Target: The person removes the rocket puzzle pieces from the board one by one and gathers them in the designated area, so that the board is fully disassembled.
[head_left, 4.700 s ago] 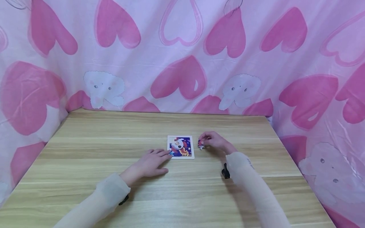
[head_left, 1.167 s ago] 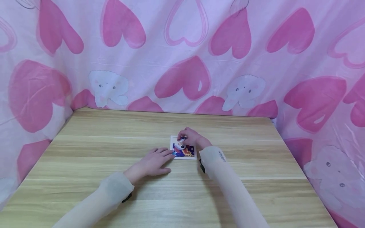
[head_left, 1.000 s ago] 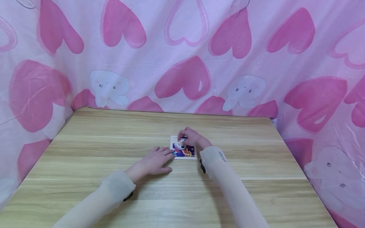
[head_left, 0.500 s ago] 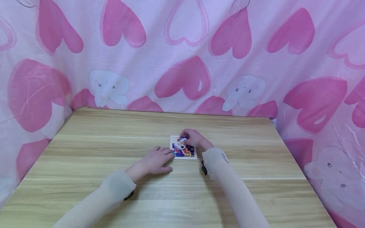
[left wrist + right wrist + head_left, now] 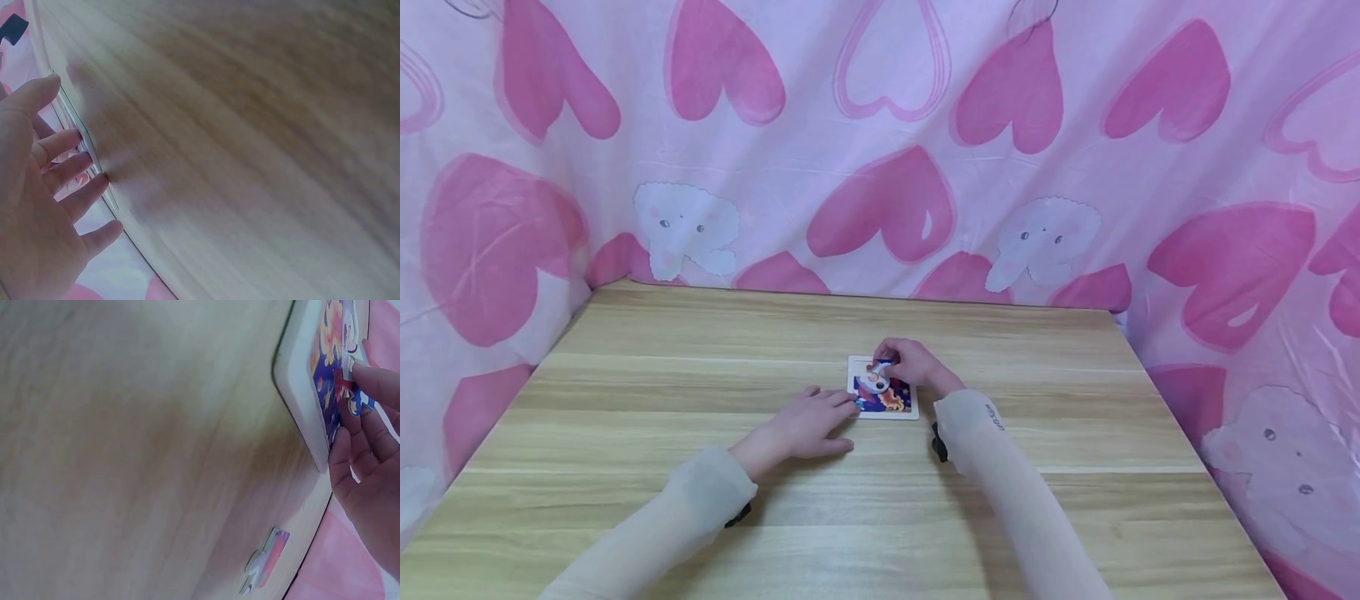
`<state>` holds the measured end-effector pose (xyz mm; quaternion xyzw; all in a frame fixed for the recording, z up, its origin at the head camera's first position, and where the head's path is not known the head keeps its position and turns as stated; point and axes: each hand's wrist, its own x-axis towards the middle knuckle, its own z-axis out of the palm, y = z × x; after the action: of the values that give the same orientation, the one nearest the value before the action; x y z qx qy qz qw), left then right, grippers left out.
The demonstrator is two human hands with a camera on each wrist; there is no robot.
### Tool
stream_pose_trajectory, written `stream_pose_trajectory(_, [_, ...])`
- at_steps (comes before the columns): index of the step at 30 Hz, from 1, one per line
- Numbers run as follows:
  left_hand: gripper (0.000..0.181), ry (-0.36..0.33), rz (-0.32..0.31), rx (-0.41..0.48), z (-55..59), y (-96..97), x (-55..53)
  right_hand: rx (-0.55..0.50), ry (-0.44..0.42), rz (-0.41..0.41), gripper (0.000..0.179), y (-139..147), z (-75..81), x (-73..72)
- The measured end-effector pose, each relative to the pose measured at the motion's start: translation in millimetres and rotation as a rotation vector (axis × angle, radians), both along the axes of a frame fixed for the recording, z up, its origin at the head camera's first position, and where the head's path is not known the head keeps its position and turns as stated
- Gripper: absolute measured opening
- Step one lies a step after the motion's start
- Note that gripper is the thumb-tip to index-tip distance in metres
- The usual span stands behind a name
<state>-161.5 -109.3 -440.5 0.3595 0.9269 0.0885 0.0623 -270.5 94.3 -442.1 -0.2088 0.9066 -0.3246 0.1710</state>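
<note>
A small jigsaw puzzle board (image 5: 887, 416) with a white rim and a colourful picture lies on the table. At its left edge my left hand (image 5: 805, 423) rests with fingers spread, fingertips on the near left corner. My right hand (image 5: 919, 367) is over the board's far right part. Between thumb and fingers it pinches a puzzle piece (image 5: 355, 403), blue, red and white, tilted above the picture in the right wrist view. Part of the board's far right is hidden under this hand. A second puzzle piece (image 5: 267, 561) lies flat on the table beside the board.
The wooden table (image 5: 850, 517) extends on all sides of the board. Behind it and along both sides hangs a pink curtain (image 5: 760, 167) with hearts. A black strap (image 5: 940, 442) shows under the right sleeve cuff.
My right hand has come from right of the board to over its far part with a puzzle piece, then shifted slightly right. My left hand has stayed at the board's left edge.
</note>
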Motion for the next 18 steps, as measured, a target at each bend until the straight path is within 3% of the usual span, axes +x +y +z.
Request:
stream_pose_trajectory(10, [0.062, -0.004, 0.017, -0.006, 1.0, 4.3, -3.0, 0.005, 0.031, 0.021, 0.017, 1.8, 1.1, 4.0])
stream_pose_trajectory(18, [0.059, 0.144, -0.045, -0.023, 0.2, 19.4, -14.9, -0.034, 0.033, 0.031, 0.016, 1.9, 0.8, 4.8])
